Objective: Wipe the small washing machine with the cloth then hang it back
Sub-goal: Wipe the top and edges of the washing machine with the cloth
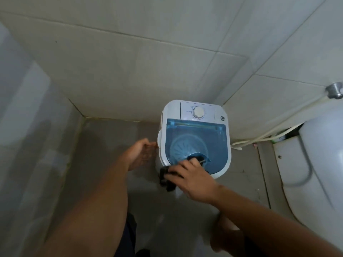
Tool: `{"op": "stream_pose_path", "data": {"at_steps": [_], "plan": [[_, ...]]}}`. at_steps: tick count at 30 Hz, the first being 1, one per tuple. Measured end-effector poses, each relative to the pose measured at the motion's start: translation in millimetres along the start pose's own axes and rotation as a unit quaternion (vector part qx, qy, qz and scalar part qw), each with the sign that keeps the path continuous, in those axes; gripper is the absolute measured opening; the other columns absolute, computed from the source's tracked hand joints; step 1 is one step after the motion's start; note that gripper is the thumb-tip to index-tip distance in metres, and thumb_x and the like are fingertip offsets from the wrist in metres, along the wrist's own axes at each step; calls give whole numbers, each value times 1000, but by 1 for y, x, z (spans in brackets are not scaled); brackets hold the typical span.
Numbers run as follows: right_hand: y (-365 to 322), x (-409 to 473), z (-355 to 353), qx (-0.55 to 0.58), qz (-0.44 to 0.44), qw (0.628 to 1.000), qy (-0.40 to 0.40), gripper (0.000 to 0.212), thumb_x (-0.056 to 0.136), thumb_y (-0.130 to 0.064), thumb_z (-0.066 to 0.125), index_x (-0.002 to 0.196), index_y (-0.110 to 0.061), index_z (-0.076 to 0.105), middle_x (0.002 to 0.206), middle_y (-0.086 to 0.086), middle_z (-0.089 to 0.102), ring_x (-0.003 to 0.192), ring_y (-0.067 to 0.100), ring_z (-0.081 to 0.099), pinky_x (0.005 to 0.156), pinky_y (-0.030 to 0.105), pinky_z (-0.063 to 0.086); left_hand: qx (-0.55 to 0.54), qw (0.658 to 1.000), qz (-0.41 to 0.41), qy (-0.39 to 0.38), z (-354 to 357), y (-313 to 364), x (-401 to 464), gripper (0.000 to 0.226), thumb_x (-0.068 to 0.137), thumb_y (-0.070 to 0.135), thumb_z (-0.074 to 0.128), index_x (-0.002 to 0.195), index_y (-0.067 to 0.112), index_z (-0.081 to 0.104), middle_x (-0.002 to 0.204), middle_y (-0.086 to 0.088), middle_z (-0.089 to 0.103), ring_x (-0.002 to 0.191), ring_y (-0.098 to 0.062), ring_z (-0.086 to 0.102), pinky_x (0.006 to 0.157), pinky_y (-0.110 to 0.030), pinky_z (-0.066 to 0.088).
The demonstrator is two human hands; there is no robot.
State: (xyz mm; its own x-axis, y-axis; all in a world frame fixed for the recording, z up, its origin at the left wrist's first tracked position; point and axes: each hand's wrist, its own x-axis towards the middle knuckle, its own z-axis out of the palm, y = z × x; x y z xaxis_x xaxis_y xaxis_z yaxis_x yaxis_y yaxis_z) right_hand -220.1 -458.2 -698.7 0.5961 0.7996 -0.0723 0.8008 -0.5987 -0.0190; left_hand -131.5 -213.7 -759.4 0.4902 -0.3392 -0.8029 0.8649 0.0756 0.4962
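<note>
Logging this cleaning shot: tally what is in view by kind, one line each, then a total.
Washing machine: 1
Dial on the machine: 1
Cloth, dark, under the right hand: 1
Hands, with the left hand open beside the machine: 2
Toilet: 1
Wall valve: 1
Total: 7

A white toilet at right, pale hoses trailing from a metal wall valve across grey tiles

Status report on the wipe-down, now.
Right hand gripping dark cloth at washing machine's front rim. Left hand open, beside its left wall. Nothing in the way.
</note>
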Motion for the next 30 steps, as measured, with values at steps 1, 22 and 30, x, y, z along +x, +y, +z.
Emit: {"op": "stream_pose_path", "data": {"at_steps": [1, 22, 30], "plan": [[2, -6, -8, -8, -59, 997, -52, 52, 89, -28, 64, 139, -30, 52, 135, -1, 55, 114, 26, 51, 90, 44, 40, 3, 1000, 1, -1, 1, 0, 0, 42, 81, 38, 42, 101, 26, 78, 120, -1, 57, 104, -22, 46, 73, -34, 36], [25, 38, -26, 102, -130, 985, -52, 42, 96, -30, 57, 139, -29, 54, 135, 0, 55, 116, 24, 49, 95, 43, 43, -105, 994, -4, -28, 2, 2, -14, 91, 84, 85, 27, 95, 12, 82, 107, -7, 75, 104, -28, 61, 96, -43, 39], [151, 164, -35, 97, 360, 919, 128, 38, 95, -20, 56, 132, -19, 62, 125, 12, 61, 107, 40, 54, 90, 50, 45, -83, 996, -6, -30, 6, 5, -21, 87, 82, 88, 28, 98, 17, 78, 95, 0, 78, 97, -20, 60, 80, -36, 42]]}}
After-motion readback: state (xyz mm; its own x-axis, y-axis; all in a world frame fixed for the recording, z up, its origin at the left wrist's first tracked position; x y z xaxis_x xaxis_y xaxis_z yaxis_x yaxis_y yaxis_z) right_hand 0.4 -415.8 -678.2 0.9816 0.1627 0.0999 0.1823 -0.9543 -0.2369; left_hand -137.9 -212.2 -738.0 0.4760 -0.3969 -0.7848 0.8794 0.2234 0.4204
